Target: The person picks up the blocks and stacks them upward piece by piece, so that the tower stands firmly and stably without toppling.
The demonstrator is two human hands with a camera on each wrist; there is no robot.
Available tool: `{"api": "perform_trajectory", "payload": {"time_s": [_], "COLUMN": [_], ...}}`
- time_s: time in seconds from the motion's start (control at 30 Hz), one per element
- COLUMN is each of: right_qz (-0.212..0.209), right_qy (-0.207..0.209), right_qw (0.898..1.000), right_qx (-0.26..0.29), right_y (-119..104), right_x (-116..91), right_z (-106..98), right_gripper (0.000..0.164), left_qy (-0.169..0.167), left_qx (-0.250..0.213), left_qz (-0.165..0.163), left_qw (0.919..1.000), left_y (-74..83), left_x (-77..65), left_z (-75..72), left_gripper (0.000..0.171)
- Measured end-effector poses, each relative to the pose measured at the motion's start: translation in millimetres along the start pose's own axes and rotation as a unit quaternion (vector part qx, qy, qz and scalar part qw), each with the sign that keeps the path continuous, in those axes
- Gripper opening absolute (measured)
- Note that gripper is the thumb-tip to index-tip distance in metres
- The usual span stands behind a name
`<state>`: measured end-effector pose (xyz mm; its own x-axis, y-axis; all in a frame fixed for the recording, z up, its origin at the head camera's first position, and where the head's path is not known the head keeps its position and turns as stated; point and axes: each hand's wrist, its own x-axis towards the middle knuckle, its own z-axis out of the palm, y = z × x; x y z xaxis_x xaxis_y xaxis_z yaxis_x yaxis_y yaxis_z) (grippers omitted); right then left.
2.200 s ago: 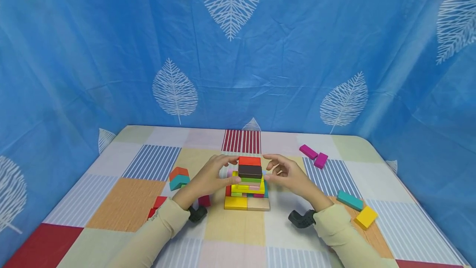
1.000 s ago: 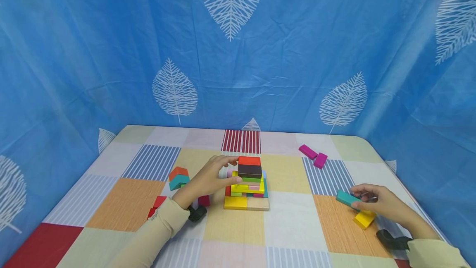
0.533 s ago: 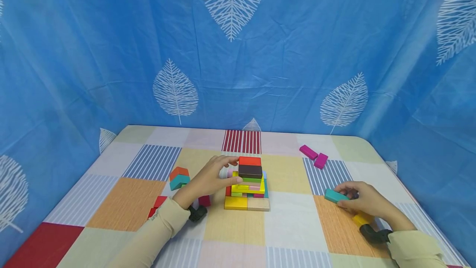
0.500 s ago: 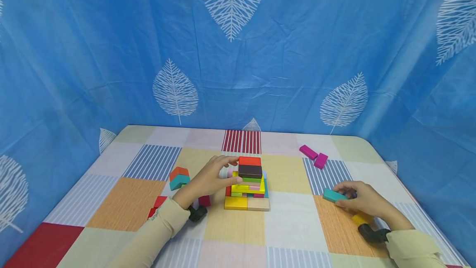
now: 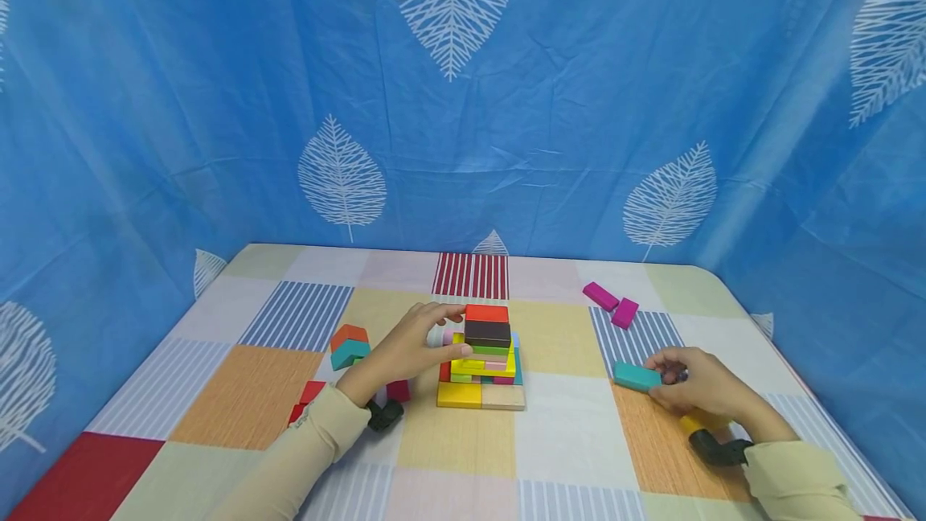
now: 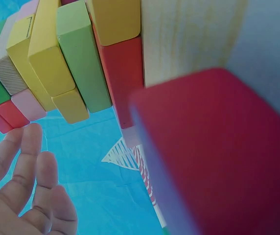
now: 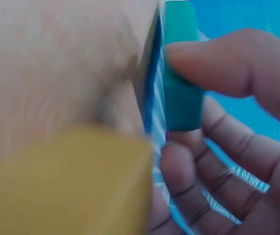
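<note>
A stepped tower of coloured wooden blocks [image 5: 487, 356] stands mid-table, topped by a red block [image 5: 487, 313] over a dark block [image 5: 487, 333]. My left hand [image 5: 405, 342] is at the tower's left side, fingers extended and thumb lower down. In the left wrist view, its fingertips [image 6: 31, 132] lie right at the edge of the end blocks. Over the orange cloth patch at the right, my right hand [image 5: 698, 383] pinches a teal block [image 5: 637, 376] by its right end. The right wrist view shows the thumb [image 7: 213, 56] against the teal block [image 7: 183, 105].
A yellow block [image 5: 696, 423] lies partly hidden under the right wrist. Two magenta blocks [image 5: 600, 296] lie at the back right. Orange and teal blocks [image 5: 350, 354] and red blocks [image 5: 311, 392] sit beside the left forearm; a dark red block [image 5: 398, 391] is near the left wrist.
My right hand has gone from the tower to the right side, taken hold of the teal block and moved it leftward. The left hand has stayed at the tower.
</note>
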<state>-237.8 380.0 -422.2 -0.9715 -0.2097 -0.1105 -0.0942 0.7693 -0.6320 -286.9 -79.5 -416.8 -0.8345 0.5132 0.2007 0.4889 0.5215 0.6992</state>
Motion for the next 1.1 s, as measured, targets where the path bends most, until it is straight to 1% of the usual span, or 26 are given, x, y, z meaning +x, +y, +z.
{"api": "perform_trajectory", "payload": {"time_s": [0.07,0.17,0.27,0.37,0.47,0.57,0.67,0.9,1.1], "right_qz": [-0.018,-0.072,-0.125,-0.163,-0.195,-0.216,-0.229,-0.220,-0.237], "right_qy": [0.020,0.056,0.092,0.120,0.137,0.142,0.139,0.132,0.132], "right_qw": [1.000,0.996,0.988,0.978,0.969,0.963,0.959,0.961,0.954], "right_qx": [0.004,0.008,0.021,0.039,0.057,0.078,0.093,0.106,0.126], "right_y": [-5.3,-14.5,-25.3,-37.8,-51.0,-63.0,-74.6,-99.3,-117.1], "right_x": [0.7,4.1,9.8,17.2,25.6,33.9,40.7,52.2,61.0], "right_z": [3.3,9.4,16.3,23.0,29.4,35.2,39.0,42.0,45.9], "right_gripper": [0.034,0.033,0.030,0.029,0.029,0.029,0.029,0.029,0.027], "left_qy": [-0.001,-0.001,-0.001,0.000,0.000,-0.002,-0.003,-0.003,-0.003], "left_qx": [-0.001,-0.001,-0.003,-0.001,0.000,0.001,0.000,-0.001,0.001], "left_qz": [0.000,-0.002,-0.005,-0.004,-0.006,-0.011,-0.014,-0.014,-0.006], "left_qw": [1.0000,1.0000,1.0000,1.0000,1.0000,0.9999,0.9999,0.9999,1.0000], "left_y": [0.7,0.4,0.1,-0.4,-0.2,0.3,1.0,1.2,-0.3], "left_x": [0.1,-0.1,-0.1,0.1,0.4,0.9,1.0,0.8,0.9], "left_z": [0.0,0.2,0.3,0.2,0.5,1.1,1.2,0.8,0.5], "left_gripper": [0.070,0.069,0.069,0.070,0.070,0.071,0.071,0.071,0.071]}}
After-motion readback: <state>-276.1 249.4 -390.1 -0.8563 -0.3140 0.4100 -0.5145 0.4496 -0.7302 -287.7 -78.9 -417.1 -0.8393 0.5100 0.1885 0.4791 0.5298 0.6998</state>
